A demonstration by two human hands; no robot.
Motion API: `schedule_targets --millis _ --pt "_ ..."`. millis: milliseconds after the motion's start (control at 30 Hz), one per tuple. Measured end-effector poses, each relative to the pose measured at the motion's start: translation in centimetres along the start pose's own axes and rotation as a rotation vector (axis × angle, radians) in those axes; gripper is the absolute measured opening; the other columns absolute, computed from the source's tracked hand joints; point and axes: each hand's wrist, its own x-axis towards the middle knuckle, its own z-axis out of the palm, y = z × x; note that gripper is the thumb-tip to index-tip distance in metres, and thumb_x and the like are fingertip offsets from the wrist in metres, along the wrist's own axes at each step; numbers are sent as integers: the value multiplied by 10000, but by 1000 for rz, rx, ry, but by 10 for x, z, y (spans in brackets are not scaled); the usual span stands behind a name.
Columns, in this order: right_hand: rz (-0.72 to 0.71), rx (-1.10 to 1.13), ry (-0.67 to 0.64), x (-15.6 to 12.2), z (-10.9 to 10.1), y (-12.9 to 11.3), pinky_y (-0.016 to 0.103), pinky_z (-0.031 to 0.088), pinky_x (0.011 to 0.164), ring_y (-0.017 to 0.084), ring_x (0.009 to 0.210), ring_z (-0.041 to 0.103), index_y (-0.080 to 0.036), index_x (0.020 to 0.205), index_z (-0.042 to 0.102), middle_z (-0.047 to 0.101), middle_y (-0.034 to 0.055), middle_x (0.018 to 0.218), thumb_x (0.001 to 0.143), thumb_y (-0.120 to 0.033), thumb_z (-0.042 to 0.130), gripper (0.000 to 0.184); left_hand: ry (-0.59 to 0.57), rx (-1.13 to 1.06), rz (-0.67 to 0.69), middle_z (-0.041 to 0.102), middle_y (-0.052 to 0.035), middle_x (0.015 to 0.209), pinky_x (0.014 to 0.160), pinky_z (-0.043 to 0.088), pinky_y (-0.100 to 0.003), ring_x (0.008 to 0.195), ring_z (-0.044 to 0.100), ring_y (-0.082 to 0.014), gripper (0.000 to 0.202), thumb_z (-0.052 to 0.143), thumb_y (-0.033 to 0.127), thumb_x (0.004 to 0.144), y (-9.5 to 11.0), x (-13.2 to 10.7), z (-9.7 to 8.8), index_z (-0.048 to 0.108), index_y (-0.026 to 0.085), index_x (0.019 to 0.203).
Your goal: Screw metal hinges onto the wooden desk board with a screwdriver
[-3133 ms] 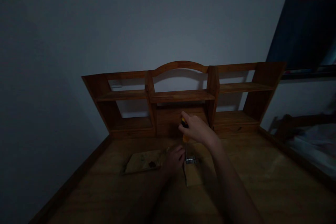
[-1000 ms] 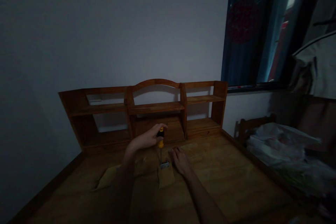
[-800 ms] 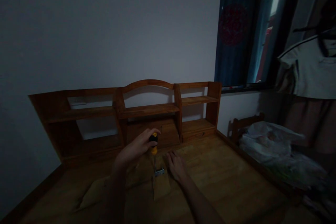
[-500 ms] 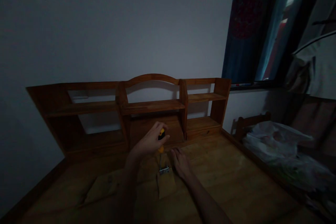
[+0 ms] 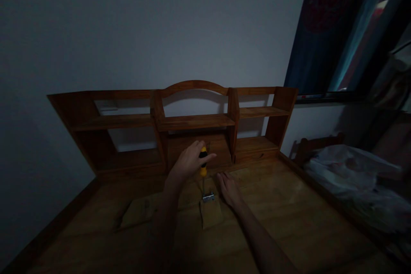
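Note:
A yellow and black screwdriver (image 5: pixel 203 170) stands nearly upright, with my left hand (image 5: pixel 189 160) closed around its handle and the thumb stretched out to the right. Its shaft runs down to a small metal hinge (image 5: pixel 208 197) on the far end of a small light-brown wooden piece (image 5: pixel 211 214). The contact at the tip is too small to make out. Just right of the hinge, my right hand (image 5: pixel 228 188) lies on the wooden tabletop (image 5: pixel 272 205), its fingers stretched forward and holding nothing visible.
Across the back stands a wooden shelf unit (image 5: pixel 195 124) against the wall. Another flat brown piece (image 5: pixel 139 212) lies left of my left forearm. Clear plastic bags (image 5: pixel 349 171) sit beyond the table's raised right edge (image 5: pixel 321 192), below a curtained window (image 5: pixel 321 30).
The camera view has turned, so the scene sits farther right and higher. My left thumb reaches out more from the screwdriver handle. My right hand stays beside the hinge.

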Motion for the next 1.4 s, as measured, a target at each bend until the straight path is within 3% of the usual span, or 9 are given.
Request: schedule_targets --millis 67,200,333,533,667,767,1033,1267,1400 --pt "1 -2 5 0 0 0 303 431 904 202 998 612 -230 1021 645 651 73 1022 1066 -403 224 457 -40 -106 75 575 -71 1103 931 452 -338 1011 583 -212 222 563 344 898 7 -2 3 515 207 1065" --pt "-15 -17 1 0 0 0 297 430 892 199 984 613 -226 1003 638 645 74 1011 1067 -396 225 451 -185 -271 147 539 -81 1228 994 437 -327 1132 554 -194 424 539 140 818 10 -10 -5 438 209 1224" --pt "-28 -32 1 0 0 0 295 428 888 195 966 611 -215 972 633 642 74 992 1068 -386 227 451 -231 -258 138 579 -54 1164 968 448 -333 1069 568 -195 325 539 205 877 2 -11 -12 489 230 1198" --pt "-27 -67 -7 -1 1 2 307 427 912 201 1001 607 -214 1003 638 645 81 1016 1067 -379 235 441 -35 -71 28 571 -73 1083 953 453 -400 1012 572 -243 352 631 434 857 -5 -1 0 535 201 1103" --pt "-33 -73 -4 0 1 2 317 427 931 203 1010 601 -214 1003 640 646 82 1014 1068 -377 236 440 -185 -224 52 557 -88 1148 870 494 -350 946 603 -200 540 626 292 833 -6 -7 0 409 201 1319" --pt "-32 -70 -1 0 2 3 319 432 922 202 990 602 -220 993 639 643 77 1005 1068 -385 232 446 -247 -309 52 584 -52 1072 786 509 -313 859 609 -173 549 616 274 838 -10 -10 -6 396 231 1339" --pt "-29 -54 -9 1 5 8 331 429 944 209 1032 596 -216 1049 649 644 86 1060 1066 -405 229 461 -61 -85 38 586 -53 1063 906 473 -378 966 582 -233 455 681 489 817 -13 -1 -4 556 240 1176" --pt "-17 -66 -31 0 1 4 321 429 935 201 1017 598 -224 1021 646 643 75 1040 1065 -412 219 469 -179 -246 91 586 -60 1150 944 473 -348 1023 587 -200 397 574 230 829 1 -9 -7 522 229 1223" --pt "-17 -58 -25 1 1 3 317 436 920 199 1006 600 -228 1008 639 637 74 1027 1065 -400 215 460 -267 -424 124 620 -49 1143 876 497 -297 1031 607 -176 372 535 232 871 -1 -11 -12 495 243 1240"
